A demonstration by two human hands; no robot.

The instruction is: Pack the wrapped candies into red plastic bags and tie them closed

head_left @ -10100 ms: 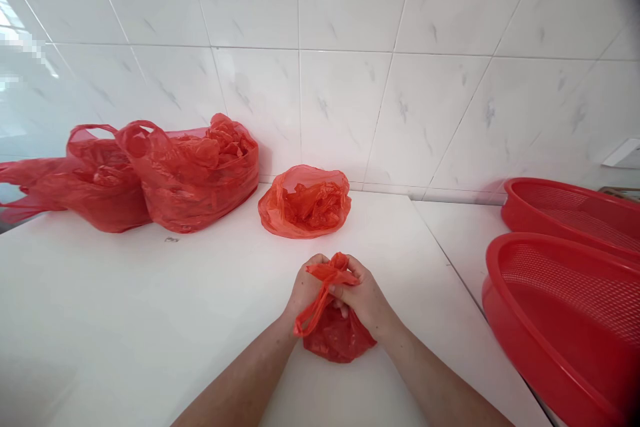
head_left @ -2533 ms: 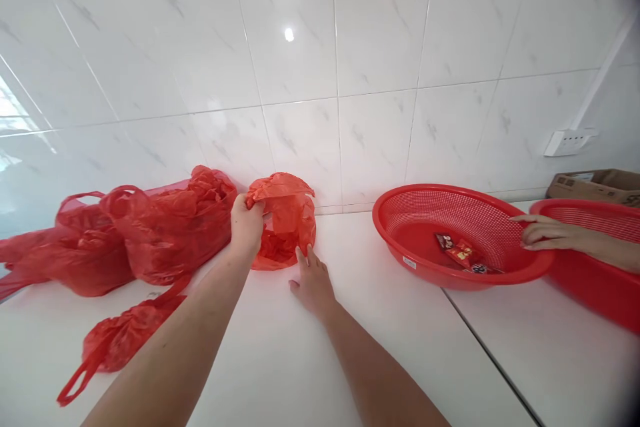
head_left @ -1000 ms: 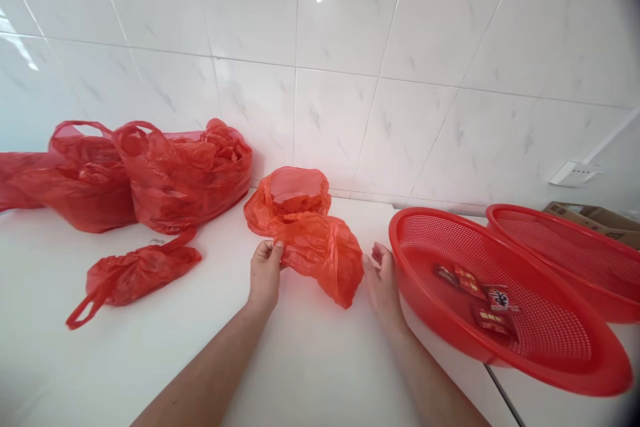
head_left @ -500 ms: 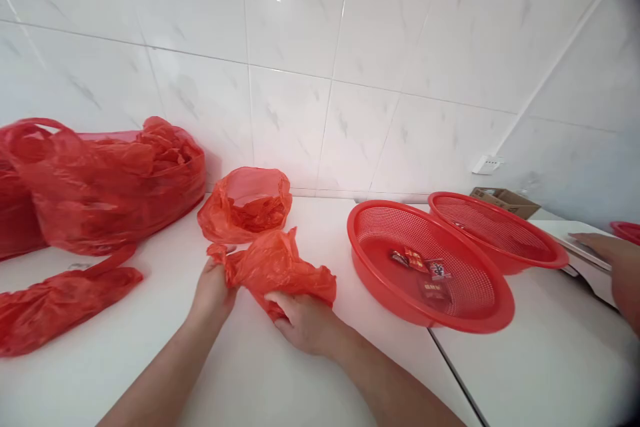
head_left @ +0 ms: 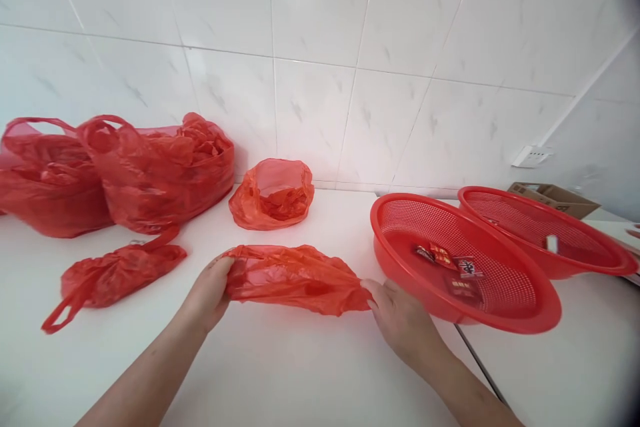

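Observation:
A thin red plastic bag (head_left: pixel 300 280) is stretched sideways between my hands, just above the white table (head_left: pixel 260 367). My left hand (head_left: pixel 210 288) is closed on the bag's left end, its fingers partly hidden by the plastic. At the other end, my right hand (head_left: pixel 400 317) pinches the bag between thumb and fingers. Right beside that hand stands a red plastic basket (head_left: pixel 543 310) with several small wrapped packets (head_left: pixel 443 257) in its bottom. Behind the stretched bag, an open red bag (head_left: pixel 273 197) sits against the wall with crumpled plastic inside.
Large red bags stuffed with plastic (head_left: pixel 165 180) stand at the back left. In front of them lies a bunched red bag (head_left: pixel 125 273). A second red basket (head_left: pixel 565 233) overlaps the first one on the right, near a cardboard box (head_left: pixel 560 199). At the right edge, another person's fingers (head_left: pixel 634 232) show.
My hands have moved apart, pulling the crumpled bag out lengthwise. My view has turned right, and the other person's arm has mostly left the picture.

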